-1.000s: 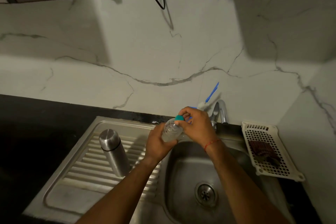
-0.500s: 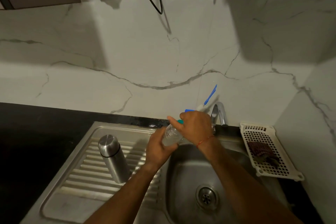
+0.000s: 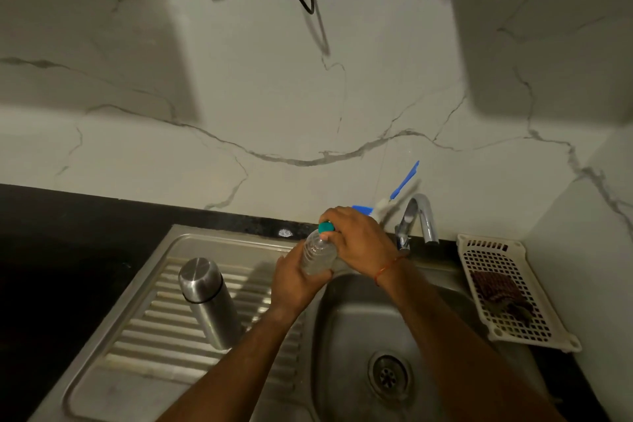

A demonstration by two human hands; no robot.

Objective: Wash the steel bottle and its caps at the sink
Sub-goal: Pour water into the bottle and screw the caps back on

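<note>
White veined marble wall (image 3: pixel 274 96) backs a steel sink unit set in a dark counter.

Steel bottle (image 3: pixel 210 301): stands upright on the ribbed drainboard (image 3: pixel 144 346), to the left of the left hand (image 3: pixel 294 281) and apart from it. Long axis vertical, capped end up, base on the ribs. Neither hand touches it.

Left hand: fingers wrapped round the body of a clear plastic bottle (image 3: pixel 318 252), held over the rim between drainboard and basin (image 3: pixel 342 336). This bottle tilts, neck up and away from the person. Its contents cannot be made out.

Right hand (image 3: pixel 359 240): fingers curled over the teal cap (image 3: pixel 325 227) on that bottle's neck, gripping it.

Tap (image 3: pixel 419 216): just beyond the right hand, with a blue brush (image 3: pixel 404 181) leaning on the wall behind it.

White perforated basket (image 3: pixel 489 260): on the counter to the right of the right hand; it holds a dark cloth or scrubber (image 3: pixel 496 288).

Basin: drain (image 3: pixel 388 377) visible below the right forearm.
</note>
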